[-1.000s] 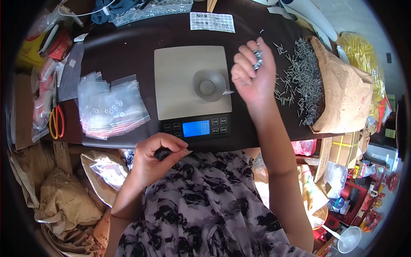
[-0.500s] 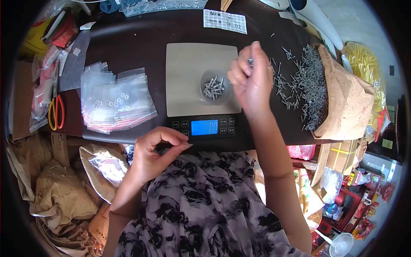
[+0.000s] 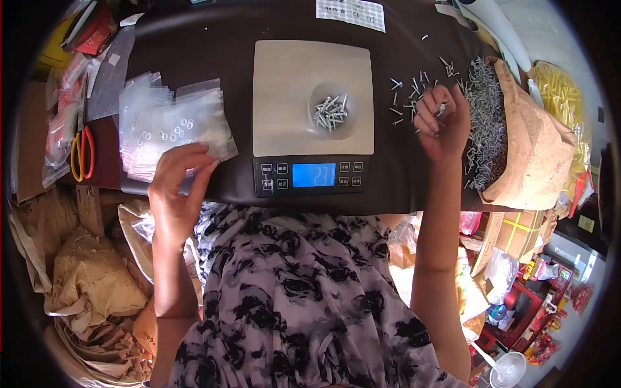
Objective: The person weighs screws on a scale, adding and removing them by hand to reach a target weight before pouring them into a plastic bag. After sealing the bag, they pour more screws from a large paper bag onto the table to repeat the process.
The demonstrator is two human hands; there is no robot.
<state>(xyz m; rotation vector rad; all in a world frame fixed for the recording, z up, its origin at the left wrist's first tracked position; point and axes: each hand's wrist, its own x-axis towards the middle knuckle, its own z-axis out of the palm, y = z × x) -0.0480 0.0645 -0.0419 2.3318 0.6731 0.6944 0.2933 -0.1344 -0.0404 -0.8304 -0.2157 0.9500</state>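
My right hand [image 3: 446, 126] hovers palm-up beside the loose screws [image 3: 407, 103], fingers curled around a few screws [image 3: 442, 108]. Over the lower right corner of the stacked clear zip bags [image 3: 178, 132] is my left hand [image 3: 178, 181]. Its fingers are bent and the thumb is a little apart; nothing shows between them. Between my hands stands a kitchen scale [image 3: 278, 97] with a lit blue display [image 3: 314, 174], its digits blurred, perhaps 23.1. A small translucent round cup [image 3: 349, 126] on the scale holds a small heap of silver screws [image 3: 331, 111].
A big screw pile [image 3: 485, 123] spills from a brown paper bag [image 3: 533, 136] at right. Scissors with red and yellow handles [image 3: 84, 152] lie at left. A sheet of round labels [image 3: 352, 14] is at the far side. Paper sacks [image 3: 94, 278] stand below the table's left edge.
My right hand has moved right and down from beside the cup toward the screw pile. My left hand has moved left from the scale's front to the bags. The display changed from about zero.
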